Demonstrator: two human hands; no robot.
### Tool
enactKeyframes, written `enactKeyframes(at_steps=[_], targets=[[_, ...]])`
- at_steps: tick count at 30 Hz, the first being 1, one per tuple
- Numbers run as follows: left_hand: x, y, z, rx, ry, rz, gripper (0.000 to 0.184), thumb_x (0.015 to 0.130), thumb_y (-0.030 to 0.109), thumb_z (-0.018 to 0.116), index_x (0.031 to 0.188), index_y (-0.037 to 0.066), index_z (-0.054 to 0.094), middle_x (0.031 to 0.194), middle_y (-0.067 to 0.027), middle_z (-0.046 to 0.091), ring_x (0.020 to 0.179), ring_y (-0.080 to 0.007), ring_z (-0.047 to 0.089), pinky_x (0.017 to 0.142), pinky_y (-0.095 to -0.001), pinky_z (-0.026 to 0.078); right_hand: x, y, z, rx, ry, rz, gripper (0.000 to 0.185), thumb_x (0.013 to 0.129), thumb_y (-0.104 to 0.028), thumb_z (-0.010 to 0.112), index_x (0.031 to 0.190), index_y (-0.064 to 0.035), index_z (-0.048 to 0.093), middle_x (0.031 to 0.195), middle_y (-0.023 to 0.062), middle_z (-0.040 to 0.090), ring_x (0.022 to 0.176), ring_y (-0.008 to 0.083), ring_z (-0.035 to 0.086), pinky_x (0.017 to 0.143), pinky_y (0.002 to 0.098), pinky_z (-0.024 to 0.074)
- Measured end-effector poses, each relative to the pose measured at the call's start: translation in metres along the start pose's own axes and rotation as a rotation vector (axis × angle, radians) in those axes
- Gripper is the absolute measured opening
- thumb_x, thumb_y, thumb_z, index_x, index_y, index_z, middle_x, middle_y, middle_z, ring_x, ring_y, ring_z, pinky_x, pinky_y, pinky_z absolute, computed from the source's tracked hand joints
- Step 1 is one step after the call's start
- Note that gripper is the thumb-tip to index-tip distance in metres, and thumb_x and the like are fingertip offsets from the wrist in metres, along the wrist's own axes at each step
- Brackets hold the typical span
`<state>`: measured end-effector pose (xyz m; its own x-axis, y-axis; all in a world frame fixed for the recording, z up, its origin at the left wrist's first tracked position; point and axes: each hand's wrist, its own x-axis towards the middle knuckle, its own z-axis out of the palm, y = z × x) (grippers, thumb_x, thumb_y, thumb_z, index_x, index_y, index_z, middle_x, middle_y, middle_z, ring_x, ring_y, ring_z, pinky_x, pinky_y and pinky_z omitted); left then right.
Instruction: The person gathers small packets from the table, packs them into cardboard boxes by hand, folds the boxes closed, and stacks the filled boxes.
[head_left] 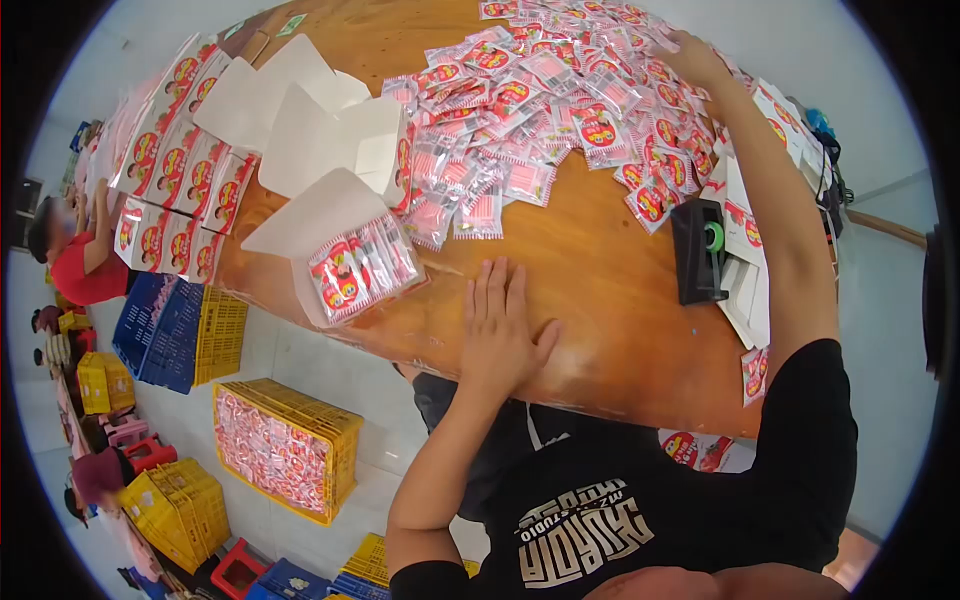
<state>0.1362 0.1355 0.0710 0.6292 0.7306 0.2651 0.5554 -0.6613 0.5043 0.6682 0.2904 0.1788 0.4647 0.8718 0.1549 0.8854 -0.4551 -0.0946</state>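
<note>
My left hand [500, 335] lies flat on the wooden table [600, 340] near its front edge, fingers spread and holding nothing. Far across at the upper right, my right hand [695, 62] rests on the edge of a large heap of small red-and-white candy packets [595, 130]. Its fingers look stretched out over the packets, and no packet shows clearly in its grasp. Left of my left hand stands an open carton [300, 285] with a row of packets [365, 265] inside. Behind it are open white cartons [370, 150], the nearest showing a bare interior.
Printed closed boxes [165, 165] are stacked at the table's left end. A black tape dispenser [698, 250] and flattened cartons [742, 260] lie to the right. On the floor stand a yellow crate [345, 430] full of packets and a blue crate [160, 335]. Co-workers [85, 255] are at the far left.
</note>
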Motion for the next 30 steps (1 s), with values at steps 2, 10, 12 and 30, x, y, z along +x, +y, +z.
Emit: enactKeyframes(at_steps=[2, 10, 12, 30], targets=[[0.003, 0.001, -0.001, 0.027, -0.032, -0.020, 0.093, 0.085, 0.044, 0.079, 0.156, -0.001, 0.040, 0.161, -0.0252, 0.039, 0.154, -0.0434, 0.032, 0.126, -0.0577, 0.025, 0.028, 0.020, 0.016, 0.134, -0.057, 0.088, 0.098, 0.089, -0.072, 0.066, 0.152, 0.0018, 0.052, 0.156, 0.0249, 0.052, 0.139, 0.0365, 0.056, 0.116, 0.0430, 0.0436], [0.011, 0.002, -0.002, 0.082, -0.108, -0.129, 0.113, 0.083, 0.053, 0.080, 0.162, -0.005, 0.025, 0.168, -0.0311, 0.024, 0.159, -0.0483, 0.020, 0.126, -0.0630, 0.017, 0.023, -0.092, 0.127, 0.076, -0.155, 0.170, 0.122, 0.077, -0.095, 0.054, 0.170, -0.0222, 0.024, 0.174, 0.0241, 0.019, 0.159, 0.0479, 0.021, 0.123, 0.0718, 0.0175], [0.011, 0.001, -0.003, 0.100, -0.110, -0.142, 0.113, 0.083, 0.053, 0.080, 0.162, -0.006, 0.024, 0.168, -0.0313, 0.024, 0.159, -0.0484, 0.019, 0.126, -0.0636, 0.016, 0.025, -0.097, 0.133, 0.094, -0.156, 0.125, 0.120, 0.078, -0.094, 0.054, 0.170, -0.0226, 0.025, 0.174, 0.0237, 0.019, 0.159, 0.0477, 0.022, 0.124, 0.0699, 0.0182], [-0.003, -0.001, 0.013, 0.061, 0.120, -0.094, 0.107, 0.083, 0.048, 0.081, 0.161, -0.004, 0.029, 0.166, -0.0333, 0.026, 0.157, -0.0506, 0.020, 0.127, -0.0605, 0.019, -0.179, -0.169, 0.090, 0.046, -0.125, -0.331, 0.096, 0.091, -0.063, 0.064, 0.158, 0.0015, 0.041, 0.168, 0.0248, 0.033, 0.155, 0.0460, 0.030, 0.127, 0.0564, 0.0238]])
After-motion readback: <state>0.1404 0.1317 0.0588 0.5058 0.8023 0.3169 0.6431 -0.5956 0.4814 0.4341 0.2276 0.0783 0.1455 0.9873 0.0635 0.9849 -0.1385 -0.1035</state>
